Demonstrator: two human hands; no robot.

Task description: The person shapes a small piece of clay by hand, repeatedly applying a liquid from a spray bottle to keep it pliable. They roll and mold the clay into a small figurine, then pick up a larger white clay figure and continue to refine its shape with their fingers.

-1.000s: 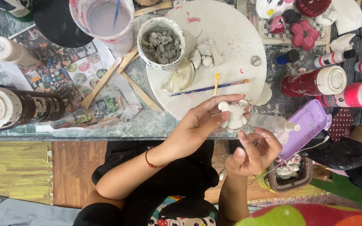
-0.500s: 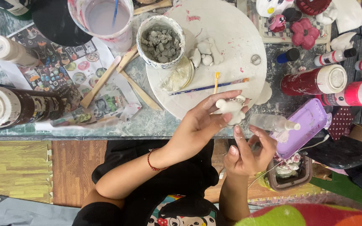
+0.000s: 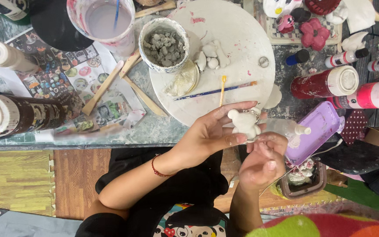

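Head view: a small white bear (image 3: 245, 124) of clay sits between both hands, just over the near edge of the table (image 3: 163, 131), at about five o'clock from the round board (image 3: 237, 48). The left hand (image 3: 211, 134) cups it from the nine o'clock side, fingers stretched over its top and thumb pressed under it, so the hand is half closed around the figure. The right hand (image 3: 264, 160) comes up from six o'clock with its fingers curled and their tips touching the bear's lower side; how firmly it pinches I cannot tell. A red band (image 3: 159, 169) circles the left wrist.

On the board, at twelve o'clock from the bear, lie a yellow stick (image 3: 223, 87) and a thin blue brush (image 3: 216, 92), almost crossing. Further up are white clay pieces (image 3: 211, 55) and, at eleven o'clock, a cup (image 3: 162, 44) of grey lumps. A jar (image 3: 104, 19) of pale pink water stands beyond it, with wooden sticks (image 3: 123, 83) scattered at ten o'clock on printed paper (image 3: 66, 83). A brown bottle (image 3: 18, 116) lies on its side at nine o'clock.

At three o'clock, just beside the right hand, is a purple tray (image 3: 319, 127) with a small clear bottle (image 3: 286, 128) before it. Red bottle (image 3: 325, 82) and pink bottle (image 3: 365, 95) lie at two o'clock, and a red flower (image 3: 314, 34) sits at one o'clock.
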